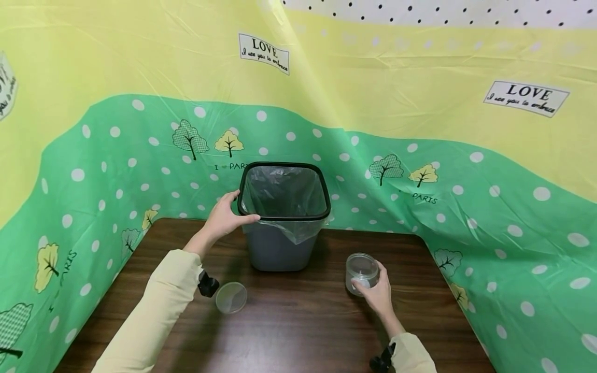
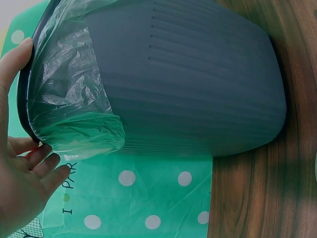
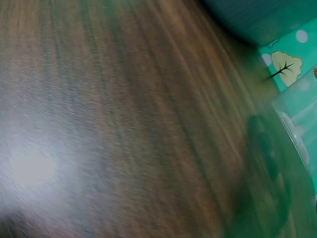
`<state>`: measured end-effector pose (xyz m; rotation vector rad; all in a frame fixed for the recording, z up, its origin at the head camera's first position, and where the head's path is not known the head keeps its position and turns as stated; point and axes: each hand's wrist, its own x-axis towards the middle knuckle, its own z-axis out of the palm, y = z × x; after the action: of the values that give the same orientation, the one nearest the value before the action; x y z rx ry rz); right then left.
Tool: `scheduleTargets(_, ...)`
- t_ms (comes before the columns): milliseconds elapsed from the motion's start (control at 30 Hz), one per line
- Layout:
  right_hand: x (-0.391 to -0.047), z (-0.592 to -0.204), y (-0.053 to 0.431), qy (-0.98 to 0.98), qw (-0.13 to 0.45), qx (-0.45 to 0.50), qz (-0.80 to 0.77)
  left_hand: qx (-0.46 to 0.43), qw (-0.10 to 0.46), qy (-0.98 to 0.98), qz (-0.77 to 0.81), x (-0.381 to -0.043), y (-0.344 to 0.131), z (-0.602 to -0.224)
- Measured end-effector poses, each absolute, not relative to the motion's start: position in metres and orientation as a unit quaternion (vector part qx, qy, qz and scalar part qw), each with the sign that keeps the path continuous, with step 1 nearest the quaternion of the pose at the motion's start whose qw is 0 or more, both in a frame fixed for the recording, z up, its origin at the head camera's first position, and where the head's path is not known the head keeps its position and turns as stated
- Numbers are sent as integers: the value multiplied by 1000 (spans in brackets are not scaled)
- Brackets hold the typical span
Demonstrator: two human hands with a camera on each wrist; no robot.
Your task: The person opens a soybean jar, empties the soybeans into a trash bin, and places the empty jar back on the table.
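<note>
My left hand [image 1: 221,217] holds the black rim of a grey trash bin [image 1: 280,246] at its front left corner. In the left wrist view its thumb lies on the rim, with the other fingers spread lower down, loosely bent. A clear plastic bag [image 1: 284,194] lines the bin and folds over the rim. Right of the bin, my right hand [image 1: 379,295] grips a clear round jar [image 1: 361,267] from its right side, thumb in front. The jar stands upright, its top uncovered. Only part of the jar [image 3: 299,116] shows in the right wrist view; that hand is mostly out of frame.
A clear round lid [image 1: 231,298] lies flat on the dark wooden table [image 1: 289,331], in front of the bin and to its left. Behind and on both sides hangs a green and yellow patterned cloth [image 1: 298,124], close to the table's edges.
</note>
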<state>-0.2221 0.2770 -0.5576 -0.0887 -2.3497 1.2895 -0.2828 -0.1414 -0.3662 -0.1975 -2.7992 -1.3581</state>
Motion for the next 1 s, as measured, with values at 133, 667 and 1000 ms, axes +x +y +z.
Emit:
scheduleTargets(133, -219, -566, 273, -845, 232, -43, 479, -63, 11, -898, -436, -281, -141, -365)
scheduleTargets(667, -209, -582, 276, -840, 210, -49, 498, -61, 9, -897, -438, -281, -140, -365)
scheduleTargets(1000, -202, -586, 277, -827, 227, -31, 513, -63, 12, -899, -434, -281, -140, -365)
